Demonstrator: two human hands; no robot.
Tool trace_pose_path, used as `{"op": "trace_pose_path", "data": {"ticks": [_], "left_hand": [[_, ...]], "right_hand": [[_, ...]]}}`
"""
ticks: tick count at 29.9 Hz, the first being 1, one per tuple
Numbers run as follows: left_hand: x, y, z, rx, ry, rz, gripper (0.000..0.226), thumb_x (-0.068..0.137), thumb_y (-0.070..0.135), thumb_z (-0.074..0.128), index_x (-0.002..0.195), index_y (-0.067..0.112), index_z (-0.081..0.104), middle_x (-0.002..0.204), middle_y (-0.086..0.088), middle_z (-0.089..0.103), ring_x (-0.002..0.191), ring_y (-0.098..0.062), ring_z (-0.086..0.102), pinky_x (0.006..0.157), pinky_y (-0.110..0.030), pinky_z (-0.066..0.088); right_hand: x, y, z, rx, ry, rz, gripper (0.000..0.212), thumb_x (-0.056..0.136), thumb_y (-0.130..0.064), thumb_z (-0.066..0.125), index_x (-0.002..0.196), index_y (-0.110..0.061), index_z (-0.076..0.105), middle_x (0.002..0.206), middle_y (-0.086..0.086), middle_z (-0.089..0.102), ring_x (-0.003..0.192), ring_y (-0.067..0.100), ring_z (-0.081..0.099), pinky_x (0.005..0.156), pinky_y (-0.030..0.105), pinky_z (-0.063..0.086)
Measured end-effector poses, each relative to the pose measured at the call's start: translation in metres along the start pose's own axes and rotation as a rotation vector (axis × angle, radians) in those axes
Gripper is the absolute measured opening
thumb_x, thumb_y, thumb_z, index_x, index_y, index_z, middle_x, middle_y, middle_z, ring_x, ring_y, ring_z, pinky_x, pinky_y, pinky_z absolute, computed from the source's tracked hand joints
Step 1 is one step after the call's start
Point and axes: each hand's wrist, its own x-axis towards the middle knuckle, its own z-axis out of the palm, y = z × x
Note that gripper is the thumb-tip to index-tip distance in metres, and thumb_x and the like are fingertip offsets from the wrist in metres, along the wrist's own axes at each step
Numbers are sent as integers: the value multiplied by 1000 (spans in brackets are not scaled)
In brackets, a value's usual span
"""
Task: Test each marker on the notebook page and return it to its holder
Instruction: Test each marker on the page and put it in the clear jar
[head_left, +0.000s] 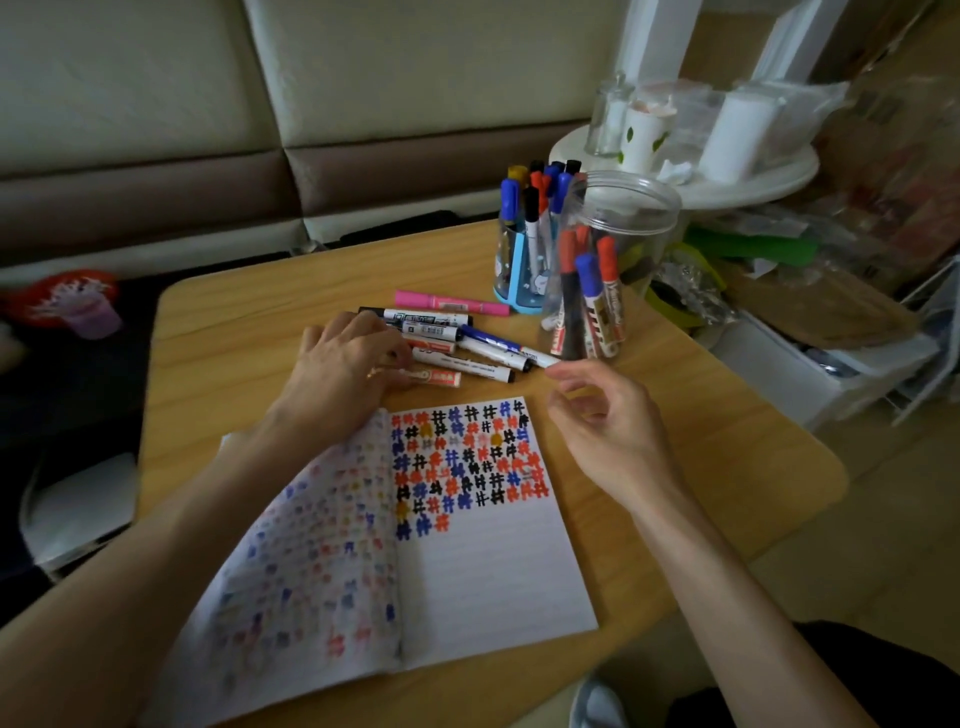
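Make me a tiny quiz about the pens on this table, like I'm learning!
1. True or false: the right hand holds a marker.
2. Pick one. The pink marker is: A) lying on the table; B) standing in a cup; C) under a book.
3. Fill in: the left hand touches the loose ___.

Key: 1 false; 2 A; 3 markers.

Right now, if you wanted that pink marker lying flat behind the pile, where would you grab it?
Probably across the middle of the pink marker, pinching from above. It lies flat on the table, apart from the pile of markers, so both long sides look free. Its right end nearly reaches the blue holder, leaving fingers less room there.
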Motion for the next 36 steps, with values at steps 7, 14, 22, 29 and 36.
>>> {"op": "trace_pose_path", "data": {"ticks": [7, 14, 22, 29, 36], "left_hand": [[-37, 59, -18, -403, 170, 168, 20, 97, 26, 66, 111, 11, 65, 97, 6, 72, 83, -2, 69, 73, -19, 58], [-76, 77, -28, -500, 75, 48, 34, 93, 47, 63, 120, 27, 66, 100, 23, 66, 86, 10, 63, 74, -7, 47], [-90, 85, -28, -477, 55, 125, 27, 101, 44, 51, 101, 25, 70, 77, 9, 68, 70, -11, 61, 64, -23, 45], [-92, 76, -29, -598, -85, 128, 19, 104, 29, 56, 96, 18, 69, 73, 5, 64, 66, -15, 57, 60, -20, 41], [-87, 77, -39, -794, -301, 83, 26, 103, 28, 57, 83, 18, 68, 63, 8, 55, 56, -4, 46, 55, -15, 35]], "right_hand": [[-14, -26, 17, 325, -173, 34, 26, 86, -32, 81, 108, -20, 75, 95, -7, 77, 87, 4, 72, 76, 19, 58], [-30, -33, 18, 610, -81, 156, 27, 88, -31, 78, 100, -7, 75, 82, 2, 74, 75, 13, 66, 71, 26, 54], [-55, -33, 34, 582, -128, 166, 35, 91, -36, 75, 92, 0, 74, 77, 7, 73, 69, 16, 63, 64, 25, 51], [-60, -34, 30, 545, -198, 78, 27, 98, -28, 66, 89, -4, 73, 76, 9, 70, 70, 16, 62, 64, 23, 52], [-62, -34, 20, 551, -238, 39, 30, 97, -25, 65, 96, 5, 71, 77, 11, 68, 72, 19, 61, 67, 25, 53]]}}
